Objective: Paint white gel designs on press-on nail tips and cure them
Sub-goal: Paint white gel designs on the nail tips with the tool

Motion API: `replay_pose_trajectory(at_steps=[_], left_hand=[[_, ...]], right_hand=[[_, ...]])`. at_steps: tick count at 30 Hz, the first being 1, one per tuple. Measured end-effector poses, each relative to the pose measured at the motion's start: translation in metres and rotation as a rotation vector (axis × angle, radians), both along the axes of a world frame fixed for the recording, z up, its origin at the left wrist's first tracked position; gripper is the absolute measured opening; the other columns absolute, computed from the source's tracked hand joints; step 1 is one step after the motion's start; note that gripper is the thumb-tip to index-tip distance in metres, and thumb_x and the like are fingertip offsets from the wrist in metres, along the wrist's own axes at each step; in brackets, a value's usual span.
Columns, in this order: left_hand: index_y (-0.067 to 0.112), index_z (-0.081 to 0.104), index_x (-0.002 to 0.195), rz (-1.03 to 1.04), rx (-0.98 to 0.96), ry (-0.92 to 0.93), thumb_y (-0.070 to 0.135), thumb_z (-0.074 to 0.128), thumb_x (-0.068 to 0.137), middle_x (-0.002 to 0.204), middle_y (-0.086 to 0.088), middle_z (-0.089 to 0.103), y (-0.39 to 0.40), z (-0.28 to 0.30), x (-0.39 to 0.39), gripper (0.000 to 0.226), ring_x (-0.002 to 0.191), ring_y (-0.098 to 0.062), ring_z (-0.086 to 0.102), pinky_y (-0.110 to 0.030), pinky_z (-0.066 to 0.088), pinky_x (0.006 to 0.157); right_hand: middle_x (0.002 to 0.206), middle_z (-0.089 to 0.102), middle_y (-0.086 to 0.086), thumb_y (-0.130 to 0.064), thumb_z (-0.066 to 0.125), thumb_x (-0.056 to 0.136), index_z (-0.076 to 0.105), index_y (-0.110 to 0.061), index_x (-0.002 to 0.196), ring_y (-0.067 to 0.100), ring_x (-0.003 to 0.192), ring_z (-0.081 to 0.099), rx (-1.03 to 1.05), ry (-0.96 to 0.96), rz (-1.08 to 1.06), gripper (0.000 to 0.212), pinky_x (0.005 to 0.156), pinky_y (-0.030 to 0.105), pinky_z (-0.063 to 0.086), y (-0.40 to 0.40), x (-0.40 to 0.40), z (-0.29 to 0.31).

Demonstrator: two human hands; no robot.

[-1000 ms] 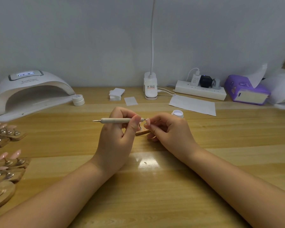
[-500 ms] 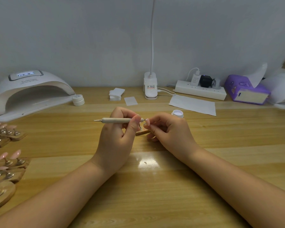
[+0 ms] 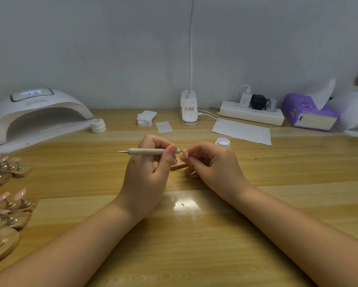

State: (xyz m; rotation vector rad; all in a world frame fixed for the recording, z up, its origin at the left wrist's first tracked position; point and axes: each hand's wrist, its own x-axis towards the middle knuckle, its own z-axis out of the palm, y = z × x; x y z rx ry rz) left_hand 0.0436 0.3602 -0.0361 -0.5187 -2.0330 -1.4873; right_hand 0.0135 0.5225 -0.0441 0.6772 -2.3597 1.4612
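Observation:
My left hand [image 3: 147, 175] grips a beige dotting pen [image 3: 147, 151] held level, its right tip touching a pink nail tip [image 3: 184, 153]. My right hand [image 3: 213, 164] pinches that nail tip on its small wooden stand [image 3: 179, 167], whose base shows between my hands. An open jar of white gel [image 3: 222, 142] sits just behind my right hand. The white curing lamp [image 3: 37, 114] stands at the back left, its display lit.
Wooden holders with several pink nail tips [image 3: 8, 204] line the left edge. A closed white jar [image 3: 98, 125], wipe pads [image 3: 146, 118], a paper sheet [image 3: 242, 131], desk lamp base [image 3: 189, 108], power strip [image 3: 251, 114] and purple tissue box [image 3: 309, 112] sit along the back.
Barely anything has moved; the pen's tip stays at the nail tip and both hands hold the same place.

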Motion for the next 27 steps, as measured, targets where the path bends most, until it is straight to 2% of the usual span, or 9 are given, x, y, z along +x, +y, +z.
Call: replay_pose_trajectory(at_steps=[5, 7, 13, 23, 27], left_hand=[[0.024, 0.054, 0.089, -0.028, 0.026, 0.026, 0.029, 0.052, 0.093, 0.08, 0.003, 0.063, -0.0006, 0.0013, 0.0027, 0.006, 0.074, -0.009, 0.063, -0.02, 0.049, 0.068], [0.024, 0.053, 0.091, -0.041, 0.043, 0.036, 0.024, 0.053, 0.093, 0.08, 0.001, 0.063, -0.0001, 0.0024, 0.0034, 0.002, 0.075, -0.011, 0.064, -0.022, 0.05, 0.069], [0.024, 0.052, 0.092, -0.055, 0.099, 0.053, 0.018, 0.054, 0.091, 0.083, 0.006, 0.063, 0.0011, 0.0044, 0.0058, 0.006, 0.076, -0.008, 0.064, -0.016, 0.049, 0.069], [0.015, 0.056, 0.087, -0.039, 0.011, 0.025, 0.013, 0.054, 0.089, 0.076, -0.002, 0.062, 0.0005, 0.0023, 0.005, 0.003, 0.073, -0.012, 0.061, -0.024, 0.049, 0.068], [0.015, 0.056, 0.088, -0.044, 0.011, 0.013, 0.014, 0.054, 0.089, 0.077, -0.002, 0.062, 0.0005, 0.002, 0.0044, 0.003, 0.073, -0.011, 0.062, -0.024, 0.049, 0.068]], right_hand=[[0.08, 0.071, -0.008, -0.014, 0.068, 0.088, 0.068, -0.019, 0.089, 0.012, 0.066, 0.071, -0.02, -0.003, 0.007, 0.005, 0.069, 0.041, 0.058, 0.0019, -0.0026, -0.0008], [0.081, 0.071, -0.006, -0.016, 0.068, 0.089, 0.067, -0.02, 0.088, 0.012, 0.066, 0.071, -0.021, -0.002, 0.007, 0.005, 0.066, 0.038, 0.059, 0.0021, -0.0039, -0.002], [0.082, 0.072, -0.005, -0.02, 0.066, 0.089, 0.068, -0.018, 0.089, 0.012, 0.066, 0.071, -0.033, -0.007, 0.003, 0.003, 0.065, 0.035, 0.059, 0.0013, -0.0049, -0.0025], [0.083, 0.072, -0.001, -0.013, 0.068, 0.088, 0.069, -0.012, 0.093, 0.014, 0.066, 0.071, -0.032, -0.016, 0.004, 0.005, 0.068, 0.042, 0.059, 0.0017, -0.0033, -0.0017], [0.082, 0.071, -0.005, -0.011, 0.068, 0.088, 0.069, -0.015, 0.091, 0.013, 0.066, 0.071, -0.041, -0.009, 0.016, 0.006, 0.064, 0.034, 0.059, 0.0017, -0.0045, -0.0023]])
